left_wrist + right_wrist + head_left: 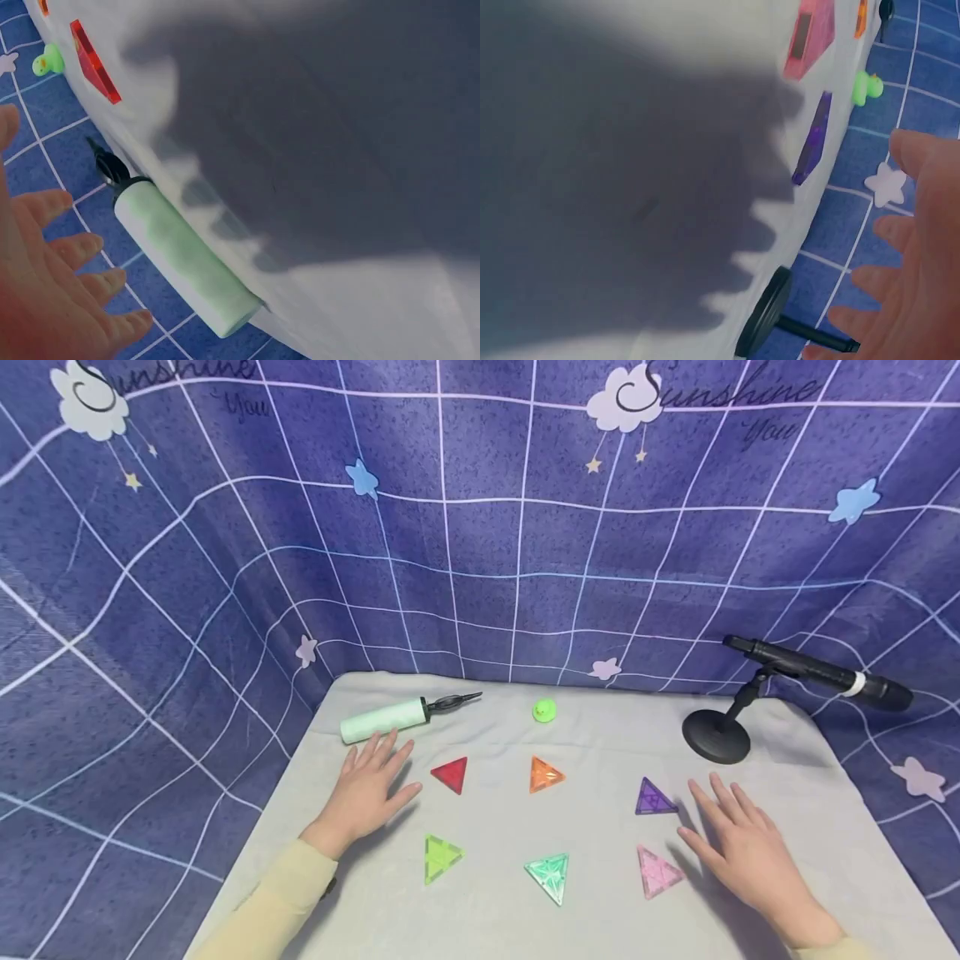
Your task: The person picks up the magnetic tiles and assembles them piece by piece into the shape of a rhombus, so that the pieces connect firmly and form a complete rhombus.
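Observation:
Over the left side of the table my left hand (365,793) hovers with fingers spread, holding nothing. Just beyond its fingertips lies a pale green hand pump (384,721) with a black nozzle. My right hand (746,852) is likewise spread and holds nothing, near a purple triangle tile (654,798) and a pink triangle tile (658,872). Between the hands lie more translucent triangle tiles: red (452,774), orange (545,774), lime green (442,858) and teal (550,877). Both wrist views show the hands' shadows on the white cloth.
A small green rubber duck (544,710) sits at the back middle of the white-covered table (495,922). At the back right stands a black microphone (825,672) on a round-based stand (716,737). A blue grid-patterned curtain (480,543) encloses the back and sides.

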`<control>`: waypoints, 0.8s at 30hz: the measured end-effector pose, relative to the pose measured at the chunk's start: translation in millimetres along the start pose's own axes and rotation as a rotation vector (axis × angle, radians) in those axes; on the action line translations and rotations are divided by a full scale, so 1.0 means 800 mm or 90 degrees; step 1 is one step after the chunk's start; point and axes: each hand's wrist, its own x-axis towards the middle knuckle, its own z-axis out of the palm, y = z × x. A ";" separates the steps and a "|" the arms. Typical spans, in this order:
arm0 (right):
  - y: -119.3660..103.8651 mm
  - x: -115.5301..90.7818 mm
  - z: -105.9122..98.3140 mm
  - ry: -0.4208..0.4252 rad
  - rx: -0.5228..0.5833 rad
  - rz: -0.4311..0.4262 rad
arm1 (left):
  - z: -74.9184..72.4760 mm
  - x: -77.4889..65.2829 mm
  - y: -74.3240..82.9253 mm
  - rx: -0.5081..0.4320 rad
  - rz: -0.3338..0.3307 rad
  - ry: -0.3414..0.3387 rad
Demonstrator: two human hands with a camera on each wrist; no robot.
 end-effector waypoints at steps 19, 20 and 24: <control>-0.068 0.024 0.032 0.003 0.022 -0.068 | 0.014 0.009 0.009 -0.015 0.018 0.004; -0.071 0.025 0.034 0.003 0.021 -0.073 | 0.015 0.010 0.010 -0.017 0.020 0.005; -0.083 0.031 0.042 0.010 0.015 -0.104 | 0.020 0.014 0.014 -0.022 0.028 0.009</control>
